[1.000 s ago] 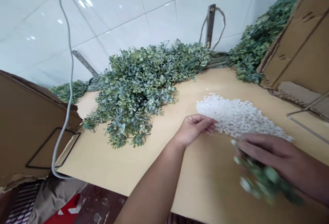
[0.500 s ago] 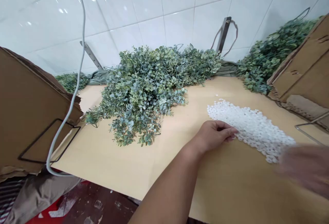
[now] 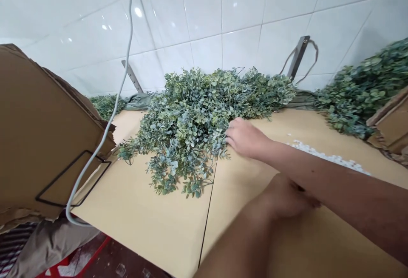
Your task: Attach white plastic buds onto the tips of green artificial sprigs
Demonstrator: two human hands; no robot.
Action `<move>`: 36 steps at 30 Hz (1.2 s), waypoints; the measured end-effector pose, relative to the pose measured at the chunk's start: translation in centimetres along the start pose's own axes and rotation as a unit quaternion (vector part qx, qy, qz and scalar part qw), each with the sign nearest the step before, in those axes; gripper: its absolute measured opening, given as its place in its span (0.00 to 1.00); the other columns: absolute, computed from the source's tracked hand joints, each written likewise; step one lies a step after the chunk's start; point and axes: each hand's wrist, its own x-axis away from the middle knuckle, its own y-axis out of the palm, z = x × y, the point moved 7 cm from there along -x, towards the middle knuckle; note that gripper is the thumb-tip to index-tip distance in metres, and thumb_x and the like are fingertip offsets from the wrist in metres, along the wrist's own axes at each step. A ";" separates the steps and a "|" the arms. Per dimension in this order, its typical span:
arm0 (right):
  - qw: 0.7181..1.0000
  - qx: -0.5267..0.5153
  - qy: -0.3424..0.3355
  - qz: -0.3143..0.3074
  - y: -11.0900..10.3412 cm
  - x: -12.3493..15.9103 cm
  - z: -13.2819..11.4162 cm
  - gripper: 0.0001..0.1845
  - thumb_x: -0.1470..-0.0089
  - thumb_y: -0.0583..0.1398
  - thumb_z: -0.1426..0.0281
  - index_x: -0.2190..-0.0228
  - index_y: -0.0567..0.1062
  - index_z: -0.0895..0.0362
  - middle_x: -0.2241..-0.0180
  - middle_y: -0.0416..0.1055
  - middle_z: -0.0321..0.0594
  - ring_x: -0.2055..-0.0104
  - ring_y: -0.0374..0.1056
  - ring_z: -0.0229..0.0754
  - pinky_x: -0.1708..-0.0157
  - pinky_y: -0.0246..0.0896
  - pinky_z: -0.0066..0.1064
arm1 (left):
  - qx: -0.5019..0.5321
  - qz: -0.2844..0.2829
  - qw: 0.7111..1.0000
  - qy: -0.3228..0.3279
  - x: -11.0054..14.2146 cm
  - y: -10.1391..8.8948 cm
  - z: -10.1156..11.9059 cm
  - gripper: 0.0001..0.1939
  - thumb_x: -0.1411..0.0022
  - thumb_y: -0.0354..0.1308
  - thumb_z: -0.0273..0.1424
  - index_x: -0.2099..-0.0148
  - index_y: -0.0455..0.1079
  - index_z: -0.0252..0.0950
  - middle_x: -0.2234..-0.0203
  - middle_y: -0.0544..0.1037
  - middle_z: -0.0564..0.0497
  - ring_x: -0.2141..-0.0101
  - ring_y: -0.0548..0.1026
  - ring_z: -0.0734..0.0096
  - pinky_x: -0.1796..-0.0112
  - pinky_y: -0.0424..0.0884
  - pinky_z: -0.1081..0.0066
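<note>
A large heap of artificial green leaf sprigs (image 3: 191, 120) lies in the middle of the table against the wall. My right hand (image 3: 244, 137) reaches across to its right edge, its curled fingers closed on the leaves there and the fingertips partly buried. Beneath my right forearm is my left hand (image 3: 287, 197), blurred and low over the table. Its fingers look folded together, but the forearm covers part of them and whatever they may hold is hidden. Beyond the forearm shows part of a spread of small white plastic pieces (image 3: 331, 157).
Cardboard boxes flank the table, one at left (image 3: 47, 129) and one at right (image 3: 393, 120). A grey cable (image 3: 119, 91) hangs down past the left side. More greenery (image 3: 360, 95) sits at the back right. Metal brackets (image 3: 298, 59) stand by the tiled wall.
My right hand has swung left from beside the white pieces to the leaf heap, crossing over my left arm. My left hand has left the edge of the white pieces. The view has shifted.
</note>
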 end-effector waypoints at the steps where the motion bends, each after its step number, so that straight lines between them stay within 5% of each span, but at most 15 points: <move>1: 1.000 -0.013 0.012 0.013 -0.8 -0.4 0.6 0.13 0.46 0.54 0.75 0.69 0.79 0.65 0.65 0.73 0.53 0.56 0.64 0.52 0.59 0.60 0.38 | -0.011 -0.015 1.000 -0.005 0.1 0.4 -0.1 0.06 0.45 0.58 0.31 0.68 0.74 0.34 0.75 0.74 0.50 0.68 0.71 0.67 0.63 0.70 0.65; 6: 0.968 -0.165 0.116 0.148 -5.4 -1.7 4.2 0.15 0.47 0.51 0.80 0.62 0.75 0.61 0.62 0.75 0.45 0.61 0.69 0.43 0.60 0.63 0.33 | -0.027 -0.049 0.998 -0.034 0.4 1.2 -0.2 0.07 0.47 0.57 0.31 0.70 0.74 0.33 0.79 0.68 0.54 0.75 0.65 0.76 0.65 0.68 0.71; 11: 0.825 -0.462 0.182 0.268 -7.4 -0.5 7.2 0.10 0.50 0.53 0.82 0.70 0.69 0.57 0.77 0.70 0.35 0.75 0.68 0.36 0.71 0.66 0.29 | -0.008 -0.034 0.997 -0.074 0.2 1.1 -0.4 0.05 0.50 0.60 0.32 0.73 0.73 0.34 0.80 0.69 0.54 0.77 0.65 0.75 0.69 0.65 0.72; 14: 0.795 -0.512 0.210 0.247 -7.1 0.2 7.4 0.11 0.50 0.55 0.84 0.72 0.66 0.55 0.82 0.67 0.30 0.80 0.65 0.34 0.75 0.65 0.27 | -0.004 -0.030 0.997 -0.073 0.2 1.0 -0.2 0.06 0.50 0.61 0.31 0.75 0.73 0.35 0.82 0.68 0.55 0.78 0.64 0.75 0.70 0.63 0.72; 22: 0.818 -0.511 0.212 0.155 -7.1 1.5 6.4 0.13 0.49 0.57 0.83 0.80 0.67 0.59 0.85 0.69 0.34 0.84 0.64 0.32 0.81 0.61 0.24 | 0.078 -0.008 0.995 -0.066 0.2 0.5 0.4 0.12 0.56 0.65 0.37 0.78 0.71 0.33 0.82 0.69 0.55 0.79 0.64 0.77 0.70 0.63 0.72; 24: 0.795 -0.543 0.223 0.153 -7.1 2.5 6.9 0.12 0.47 0.57 0.80 0.80 0.67 0.59 0.84 0.69 0.34 0.83 0.64 0.31 0.79 0.62 0.23 | 0.132 0.007 0.990 -0.054 0.2 0.0 0.9 0.16 0.61 0.67 0.40 0.76 0.71 0.33 0.82 0.70 0.55 0.79 0.65 0.78 0.71 0.63 0.72; 30: 0.649 -0.681 0.282 0.189 -4.9 7.3 8.2 0.12 0.46 0.57 0.75 0.80 0.65 0.58 0.81 0.69 0.34 0.75 0.69 0.33 0.68 0.66 0.26 | 0.279 0.065 0.958 0.034 0.7 -2.4 3.3 0.29 0.65 0.70 0.42 0.59 0.72 0.36 0.69 0.74 0.53 0.75 0.71 0.78 0.71 0.63 0.76; 33: 0.627 -0.697 0.298 0.181 -3.2 9.3 8.1 0.09 0.49 0.59 0.73 0.79 0.66 0.58 0.81 0.68 0.33 0.73 0.69 0.35 0.67 0.64 0.28 | 0.359 0.105 0.925 0.068 0.9 -3.6 3.7 0.26 0.61 0.67 0.45 0.61 0.70 0.35 0.68 0.75 0.51 0.75 0.71 0.78 0.72 0.64 0.77; 36: 0.636 -0.698 0.280 0.173 -2.4 10.5 7.8 0.08 0.56 0.63 0.68 0.77 0.68 0.57 0.80 0.67 0.33 0.71 0.68 0.36 0.62 0.63 0.32 | 0.404 0.150 0.899 0.080 1.0 -4.8 3.6 0.19 0.53 0.63 0.44 0.65 0.70 0.34 0.71 0.74 0.52 0.77 0.70 0.80 0.74 0.63 0.79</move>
